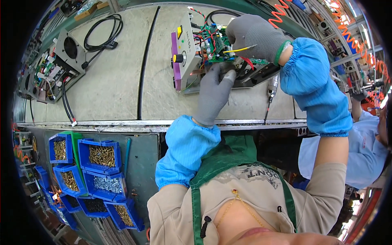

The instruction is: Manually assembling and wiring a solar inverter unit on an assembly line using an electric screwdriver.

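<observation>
A grey bench (122,81) runs across the view, a dark seam down its middle, in a crowded workshop with orange coiled hoses (281,12) overhead and another person's pale sleeve (367,143) at the right. Below the bench edge hang blue bins (102,155) — most hold brass screws, one silvery ones. At far left sits a second open unit (57,69) with a fan, beside a coiled black cable (102,32).

The unit (192,49) lies near the bench's far side, its long axis left to right, knobbed front panel facing left and green board (214,45) exposed. The left hand (214,92) presses its near edge, fingers together. The right hand (255,36) pinches a yellow wire (239,50) above the board. A screwdriver (270,94) hangs just right.
</observation>
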### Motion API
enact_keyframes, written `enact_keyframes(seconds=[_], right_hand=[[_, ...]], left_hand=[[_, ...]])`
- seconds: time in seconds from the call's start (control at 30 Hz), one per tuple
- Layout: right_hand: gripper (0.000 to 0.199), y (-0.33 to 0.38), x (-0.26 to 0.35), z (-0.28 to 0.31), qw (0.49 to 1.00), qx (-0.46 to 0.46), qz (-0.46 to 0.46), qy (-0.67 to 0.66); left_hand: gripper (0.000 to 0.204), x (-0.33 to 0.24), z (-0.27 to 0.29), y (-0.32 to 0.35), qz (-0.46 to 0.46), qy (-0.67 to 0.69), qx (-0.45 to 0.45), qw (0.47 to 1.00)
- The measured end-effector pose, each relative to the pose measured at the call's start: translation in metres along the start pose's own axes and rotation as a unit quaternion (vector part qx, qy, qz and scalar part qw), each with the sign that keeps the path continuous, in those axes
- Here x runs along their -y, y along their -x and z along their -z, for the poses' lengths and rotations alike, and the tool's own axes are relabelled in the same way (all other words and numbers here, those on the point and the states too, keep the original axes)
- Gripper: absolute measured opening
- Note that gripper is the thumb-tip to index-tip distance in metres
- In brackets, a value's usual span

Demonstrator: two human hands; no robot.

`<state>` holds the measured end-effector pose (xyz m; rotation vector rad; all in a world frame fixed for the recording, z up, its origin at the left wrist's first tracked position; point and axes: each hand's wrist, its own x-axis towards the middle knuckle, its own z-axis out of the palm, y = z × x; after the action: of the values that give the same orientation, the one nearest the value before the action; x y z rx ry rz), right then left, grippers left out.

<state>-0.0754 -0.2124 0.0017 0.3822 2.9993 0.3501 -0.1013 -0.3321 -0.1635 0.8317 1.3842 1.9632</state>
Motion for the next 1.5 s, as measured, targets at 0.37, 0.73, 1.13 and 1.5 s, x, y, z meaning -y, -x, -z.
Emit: enact_keyframes(seconds=[0.37,0.73,1.13,1.5], right_hand=[[0.015,-0.009,0.011,0.006,0.999,0.007,0.011,0.033],[0.018,-0.008,0.009,0.001,0.999,-0.031,0.027,-0.007],[0.019,-0.029,0.002,-0.004,0.999,0.019,0.04,-0.03],[0.023,-0.037,0.005,0.006,0.992,0.122,-0.037,-0.012]], left_hand=[[0.027,-0.011,0.006,-0.011,0.062,0.029,-0.002,0.998],[0.03,-0.01,0.014,-0.015,0.07,0.016,0.004,0.997],[0.032,-0.012,0.013,-0.019,0.098,0.018,-0.014,0.995],[0.034,-0.023,-0.013,-0.032,0.148,0.094,-0.134,0.975]])
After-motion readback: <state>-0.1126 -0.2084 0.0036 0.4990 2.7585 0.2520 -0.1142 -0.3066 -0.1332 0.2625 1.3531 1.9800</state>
